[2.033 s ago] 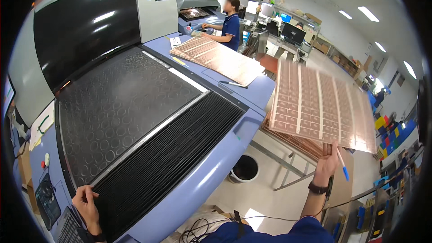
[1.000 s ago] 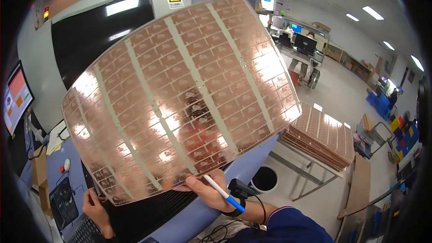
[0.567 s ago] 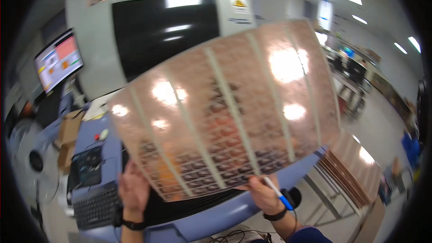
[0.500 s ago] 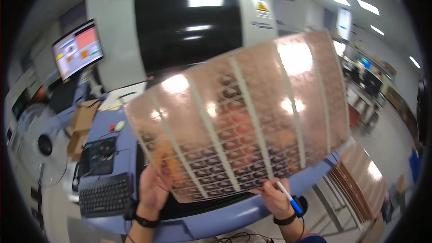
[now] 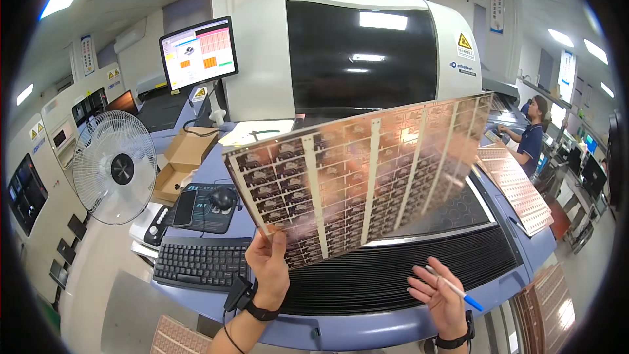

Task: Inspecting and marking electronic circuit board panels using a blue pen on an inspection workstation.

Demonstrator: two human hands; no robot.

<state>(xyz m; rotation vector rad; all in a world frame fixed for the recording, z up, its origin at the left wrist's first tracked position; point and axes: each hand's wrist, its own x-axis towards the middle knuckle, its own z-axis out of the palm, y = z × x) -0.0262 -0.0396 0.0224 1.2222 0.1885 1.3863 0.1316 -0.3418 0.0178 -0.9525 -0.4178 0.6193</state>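
Panel (image 5: 341, 187): A copper-coloured sheet of repeated patterns tilts at centre above the machine's black bed (image 5: 452, 213), its far end rising toward two o'clock.
Left hand (image 5: 268, 272): Near seven o'clock, it pinches the panel at the sheet's eight o'clock edge, the only hand on it.
Right hand (image 5: 442, 295): Near five o'clock, it spreads loosely, palm up and apart from the panel, a white-and-blue pen (image 5: 455, 288) between its fingers.
Machine (image 5: 363, 59): Its dark window faces the worker at one o'clock; a lit monitor (image 5: 196, 52) glows toward eleven.
Other panels (image 5: 517, 183): They lie at three o'clock, with a stack (image 5: 550, 308) at four.
Work so far: The panel is in hand, judging by its tilt not yet laid flat on the bed.
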